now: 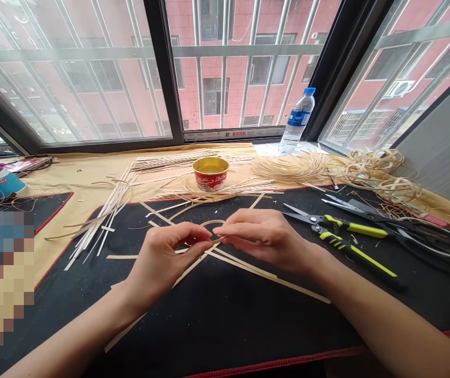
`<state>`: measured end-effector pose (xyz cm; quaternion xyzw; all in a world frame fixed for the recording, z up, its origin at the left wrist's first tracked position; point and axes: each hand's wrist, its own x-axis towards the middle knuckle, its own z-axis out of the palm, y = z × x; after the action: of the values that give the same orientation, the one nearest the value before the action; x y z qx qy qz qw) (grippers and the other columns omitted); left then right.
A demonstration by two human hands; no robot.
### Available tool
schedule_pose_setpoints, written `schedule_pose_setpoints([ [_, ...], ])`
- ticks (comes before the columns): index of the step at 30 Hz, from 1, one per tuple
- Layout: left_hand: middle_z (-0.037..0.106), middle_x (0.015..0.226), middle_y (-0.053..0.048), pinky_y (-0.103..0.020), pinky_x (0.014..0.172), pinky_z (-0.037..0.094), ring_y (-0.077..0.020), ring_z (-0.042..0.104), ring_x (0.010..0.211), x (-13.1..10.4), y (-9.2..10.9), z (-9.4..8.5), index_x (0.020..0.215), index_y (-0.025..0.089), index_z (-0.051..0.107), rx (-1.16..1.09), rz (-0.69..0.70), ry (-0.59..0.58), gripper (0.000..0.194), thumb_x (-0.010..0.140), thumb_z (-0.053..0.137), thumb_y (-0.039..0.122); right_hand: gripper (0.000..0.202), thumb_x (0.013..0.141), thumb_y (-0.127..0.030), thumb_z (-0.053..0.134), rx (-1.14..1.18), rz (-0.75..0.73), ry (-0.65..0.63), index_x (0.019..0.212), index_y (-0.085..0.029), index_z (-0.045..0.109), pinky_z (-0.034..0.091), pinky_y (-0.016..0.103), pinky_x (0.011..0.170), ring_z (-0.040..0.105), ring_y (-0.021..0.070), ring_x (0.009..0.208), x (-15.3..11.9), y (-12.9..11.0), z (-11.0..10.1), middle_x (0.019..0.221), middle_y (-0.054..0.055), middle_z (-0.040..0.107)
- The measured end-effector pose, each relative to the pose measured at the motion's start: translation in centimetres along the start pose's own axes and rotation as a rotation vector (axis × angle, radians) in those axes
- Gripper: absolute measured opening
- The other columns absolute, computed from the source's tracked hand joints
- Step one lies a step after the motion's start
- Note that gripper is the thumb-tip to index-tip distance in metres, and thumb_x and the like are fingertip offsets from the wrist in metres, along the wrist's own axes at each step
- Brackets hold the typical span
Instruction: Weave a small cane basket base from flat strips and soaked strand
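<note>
Over the black mat (225,325), my left hand (165,257) and my right hand (262,236) meet fingertip to fingertip. Both pinch a thin bamboo strip (217,240) that curves between them; part of it is hidden by my fingers. Just behind the fingertips shows a curved loop of strip (212,222). Flat bamboo strips (288,283) lie crossed beneath my hands and fan out over the mat in several directions. How the held strip joins the crossed ones is hidden.
A red tub with a gold inside (211,181) stands beyond my hands. Yellow-and-black snips (351,231) and large black scissors (409,231) lie on the right. Loose strips (110,210) are at left, coiled strips (293,165) behind. A water bottle (297,123) stands by the window.
</note>
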<state>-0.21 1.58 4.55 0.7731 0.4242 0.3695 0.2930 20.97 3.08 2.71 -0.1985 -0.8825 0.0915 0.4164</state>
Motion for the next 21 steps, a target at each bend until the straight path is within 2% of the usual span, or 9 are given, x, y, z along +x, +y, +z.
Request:
schedule_pose_setpoints([
  [4,0.074,0.08,0.0,-0.021,0.069,0.055,-0.0131,0.069,0.07,-0.2,-0.4,0.1,0.093,0.018,0.069,0.007,0.073,0.019,0.014,0.08,0.065,0.023,0.019,0.087,-0.012,0.06,0.018,0.02,0.019,0.105,-0.011,0.069,0.053,0.03,0.073,0.065,0.0187,0.085,0.0,0.3,0.0,0.089,0.012,0.071],
  [11,0.071,0.085,0.002,-0.017,0.07,0.051,-0.0084,0.066,0.072,-0.6,-1.2,0.2,0.099,0.02,0.062,0.29,0.409,0.063,0.013,0.087,0.063,0.015,0.029,0.086,-0.011,0.063,0.084,0.066,0.015,0.113,-0.018,0.067,0.052,0.029,0.069,0.063,0.0158,0.076,-0.1,0.4,0.0,0.082,0.006,0.072],
  [18,0.069,0.091,0.002,-0.014,0.075,0.05,-0.0068,0.066,0.078,-0.6,-1.5,0.3,0.107,0.021,0.058,0.303,0.483,0.048,0.022,0.087,0.061,0.01,0.019,0.086,-0.013,0.063,0.047,0.038,0.014,0.103,-0.017,0.069,0.052,0.028,0.068,0.059,0.0167,0.08,0.5,0.3,-0.2,0.08,0.006,0.068],
  [21,0.069,0.089,0.002,-0.015,0.074,0.051,-0.0075,0.067,0.077,-0.6,-1.6,0.2,0.108,0.021,0.056,0.308,0.502,0.057,0.024,0.087,0.061,0.01,0.018,0.085,-0.016,0.066,0.029,0.014,-0.045,0.103,-0.018,0.069,0.052,0.034,0.079,0.059,0.0188,0.089,1.0,0.3,-1.2,0.087,0.007,0.068],
])
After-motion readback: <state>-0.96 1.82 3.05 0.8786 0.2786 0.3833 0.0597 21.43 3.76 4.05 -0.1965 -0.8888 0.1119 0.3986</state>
